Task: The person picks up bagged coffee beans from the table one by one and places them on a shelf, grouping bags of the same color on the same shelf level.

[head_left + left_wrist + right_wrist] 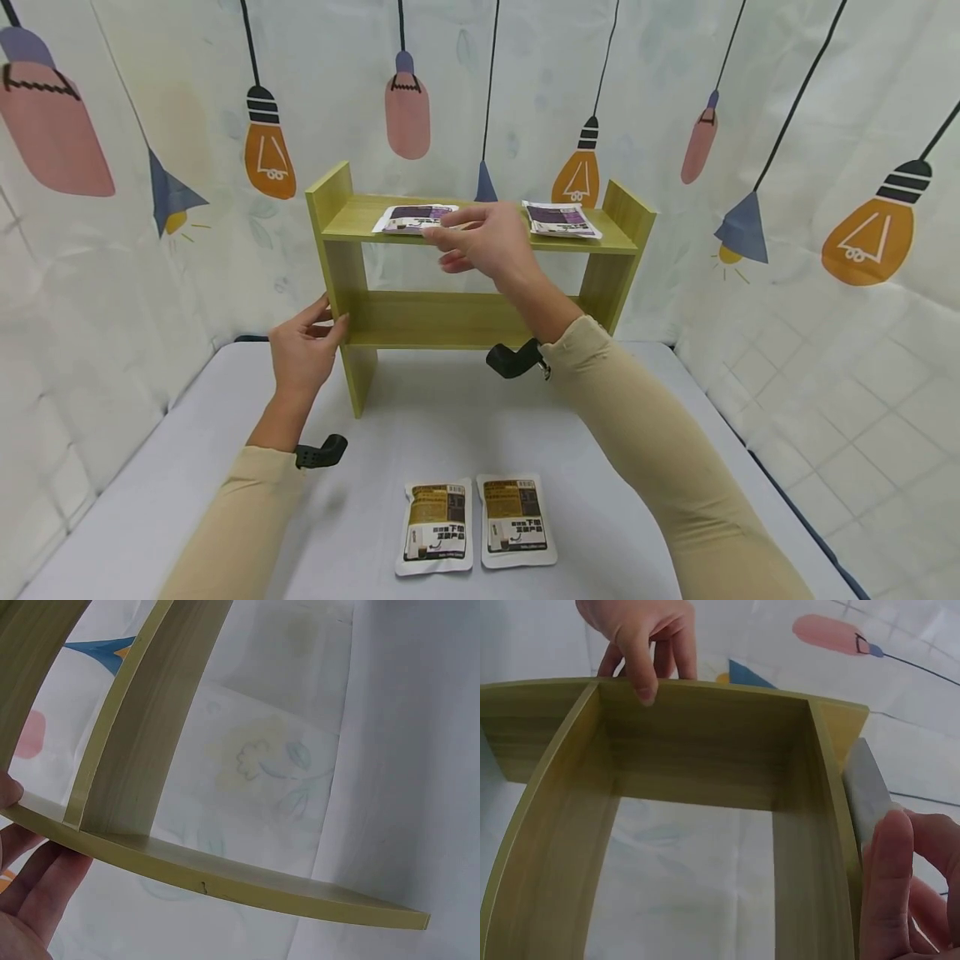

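A two-tier wooden shelf (pixel 442 321) stands on the table. My left hand (pixel 303 346) grips its left side panel, thumb on the front edge and fingers round the outer face, as the left wrist view also shows. On the top board lie two white pouches with purple print, a left pouch (pixel 408 218) and a right pouch (pixel 562 220). My right hand (pixel 487 242) is over the front of the top board, fingers fairly straight, fingertips right at the left pouch's right end. In the right wrist view that pouch (pixel 866 784) shows edge-on beside the fingertips.
Two more pouches with gold, black and white print lie side by side on the white table in front of the shelf, a left one (pixel 437 529) and a right one (pixel 516 523). Behind the shelf hangs a white curtain (pixel 330 50) patterned with lamps.
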Motion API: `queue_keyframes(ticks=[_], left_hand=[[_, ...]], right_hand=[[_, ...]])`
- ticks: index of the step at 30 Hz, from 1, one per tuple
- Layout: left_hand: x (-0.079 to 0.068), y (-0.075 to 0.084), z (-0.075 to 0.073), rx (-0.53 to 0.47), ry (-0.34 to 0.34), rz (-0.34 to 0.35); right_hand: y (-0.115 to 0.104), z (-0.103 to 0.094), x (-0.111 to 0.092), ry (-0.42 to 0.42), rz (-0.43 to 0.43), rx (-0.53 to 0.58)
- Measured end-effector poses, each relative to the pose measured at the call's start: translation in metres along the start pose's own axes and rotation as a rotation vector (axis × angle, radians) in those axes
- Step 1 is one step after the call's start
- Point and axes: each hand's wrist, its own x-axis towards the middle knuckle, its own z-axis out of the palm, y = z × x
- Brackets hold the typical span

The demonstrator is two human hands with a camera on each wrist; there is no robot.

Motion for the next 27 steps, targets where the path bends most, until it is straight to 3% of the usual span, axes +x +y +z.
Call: queue_keyframes(ticks=[27], left_hand=[[-0.0005,0.0009,-0.0002,0.01,-0.004,-0.002]], right_hand=[[0.0009,0.0094,0.0059,0.041,-0.095,-0.094]])
